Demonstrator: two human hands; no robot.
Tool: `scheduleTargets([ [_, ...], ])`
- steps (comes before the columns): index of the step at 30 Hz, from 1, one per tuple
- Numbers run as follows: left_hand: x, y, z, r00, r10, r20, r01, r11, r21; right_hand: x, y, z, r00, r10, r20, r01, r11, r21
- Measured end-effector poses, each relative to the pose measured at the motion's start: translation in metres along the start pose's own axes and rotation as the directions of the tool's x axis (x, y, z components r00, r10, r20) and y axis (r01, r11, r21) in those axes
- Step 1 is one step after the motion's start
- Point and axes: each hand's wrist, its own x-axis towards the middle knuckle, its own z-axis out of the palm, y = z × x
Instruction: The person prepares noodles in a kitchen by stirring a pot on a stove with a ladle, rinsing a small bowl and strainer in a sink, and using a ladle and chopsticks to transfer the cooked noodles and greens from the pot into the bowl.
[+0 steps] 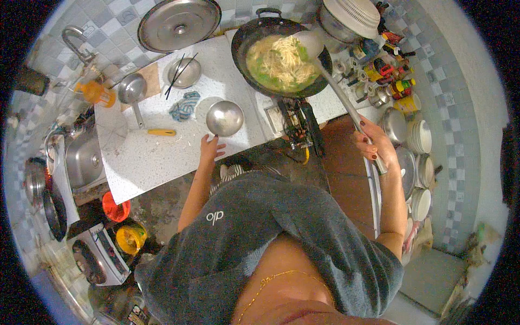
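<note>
My right hand grips the long handle of a metal ladle, whose bowl is at the right side of a black wok. Noodles with green leaves lie in cloudy broth in the wok, some heaped beside the ladle's bowl. My left hand is at the counter's front edge with fingers apart, at the near rim of a steel bowl; whether a fingertip touches it I cannot tell. Another steel bowl farther back has black chopsticks across it. A patterned blue cloth lies between the bowls.
A gas stove is under the wok. A small ladle and a yellow-handled tool lie on the left of the counter, near a sink. Bottles and stacked dishes line the right; a large lid leans behind.
</note>
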Motion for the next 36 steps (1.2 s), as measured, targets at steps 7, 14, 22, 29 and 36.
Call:
scheduleTargets([
  [7,0.006,-0.002,0.004,0.999,0.003,0.032,-0.003,1.0,0.004,-0.015,-0.004,0.022,0.953,-0.218,-0.21,0.016,0.729,-0.684],
  [14,0.017,0.001,0.008,0.999,-0.031,0.034,0.029,0.999,0.04,0.002,0.027,0.021,0.82,-0.567,0.07,0.122,0.054,-0.991],
  [22,0.022,-0.002,-0.002,0.998,-0.009,0.066,0.008,1.0,0.016,0.03,0.037,0.011,0.794,-0.6,0.098,0.141,0.025,-0.99],
  [29,0.026,-0.009,-0.018,0.992,-0.082,0.097,0.075,0.995,0.069,0.066,0.039,0.011,0.798,-0.596,0.093,0.106,-0.014,-0.994],
  [36,0.048,-0.015,-0.016,0.962,-0.238,0.135,0.221,0.967,0.128,0.113,0.074,-0.044,0.873,-0.484,0.062,0.06,-0.019,-0.998],
])
